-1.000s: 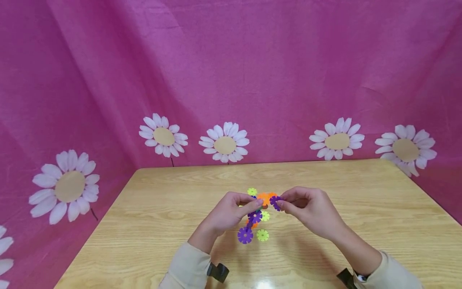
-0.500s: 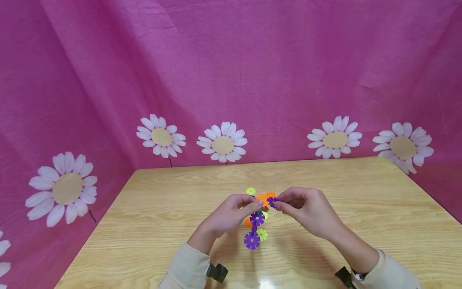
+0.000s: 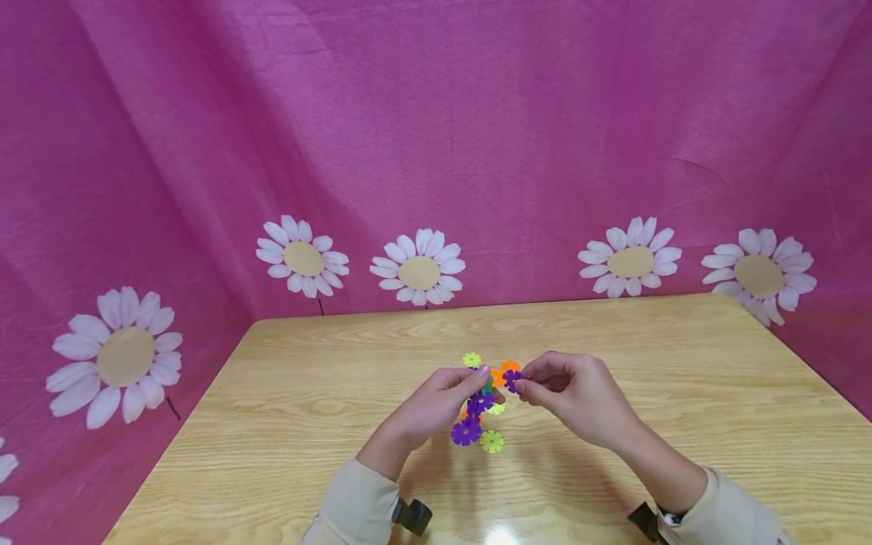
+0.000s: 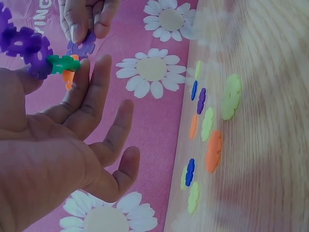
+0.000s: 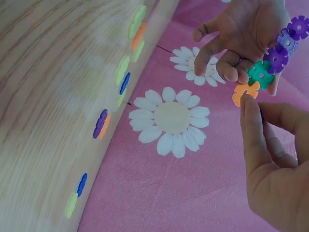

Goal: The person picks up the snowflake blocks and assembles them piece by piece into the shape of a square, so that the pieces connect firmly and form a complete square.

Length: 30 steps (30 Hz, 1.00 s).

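My left hand pinches a chain of notched plastic discs between thumb and fingers. In the right wrist view the chain runs from several purple discs through a green disc to an orange disc at its end. The left fingertips lie by the green disc, and the ring and little fingers are spread away from the chain. Thumb and forefinger of my right hand pinch a single purple disc right at the orange one. Whether their notches interlock, I cannot tell.
Loose discs lie flat on the wooden table below and beyond the hands, among them a yellow-green disc, an orange disc and a blue disc. A pink cloth with printed daisies hangs behind the table.
The right hand has come slightly left, bringing its purple disc closer to the orange one. My left thumb has shifted off the orange disc, and the chain's hanging end swung right, then back left.
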Each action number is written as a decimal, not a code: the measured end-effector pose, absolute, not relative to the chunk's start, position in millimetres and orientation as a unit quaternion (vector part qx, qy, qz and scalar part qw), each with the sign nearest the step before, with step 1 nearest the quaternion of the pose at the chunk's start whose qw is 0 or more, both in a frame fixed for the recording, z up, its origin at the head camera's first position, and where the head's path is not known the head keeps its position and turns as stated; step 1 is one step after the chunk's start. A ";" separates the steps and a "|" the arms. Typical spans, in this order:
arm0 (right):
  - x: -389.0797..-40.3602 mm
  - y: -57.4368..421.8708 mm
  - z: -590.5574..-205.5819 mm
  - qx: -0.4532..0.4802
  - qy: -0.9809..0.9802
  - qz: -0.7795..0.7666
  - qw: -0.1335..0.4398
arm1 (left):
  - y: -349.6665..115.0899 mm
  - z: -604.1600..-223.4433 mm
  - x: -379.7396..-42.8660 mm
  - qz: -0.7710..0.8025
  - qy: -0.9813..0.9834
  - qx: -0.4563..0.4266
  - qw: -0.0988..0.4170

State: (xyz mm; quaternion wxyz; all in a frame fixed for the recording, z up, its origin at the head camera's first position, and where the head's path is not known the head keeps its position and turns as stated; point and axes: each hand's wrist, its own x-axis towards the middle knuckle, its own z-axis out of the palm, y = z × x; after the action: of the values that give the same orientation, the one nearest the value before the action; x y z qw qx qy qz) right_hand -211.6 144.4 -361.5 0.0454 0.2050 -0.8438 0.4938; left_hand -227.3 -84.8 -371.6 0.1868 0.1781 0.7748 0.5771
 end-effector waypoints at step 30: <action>-209.5 139.0 -364.2 0.220 -0.828 0.514 0.052 | -78.5 -378.7 -229.1 0.617 0.769 0.117 0.116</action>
State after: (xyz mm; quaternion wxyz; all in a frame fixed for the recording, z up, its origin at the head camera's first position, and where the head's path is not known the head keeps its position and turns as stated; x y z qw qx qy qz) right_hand -209.5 139.0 -364.2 0.0522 0.2196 -0.8278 0.5136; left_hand -229.1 -78.5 -378.7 0.1164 0.1166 0.7692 0.6174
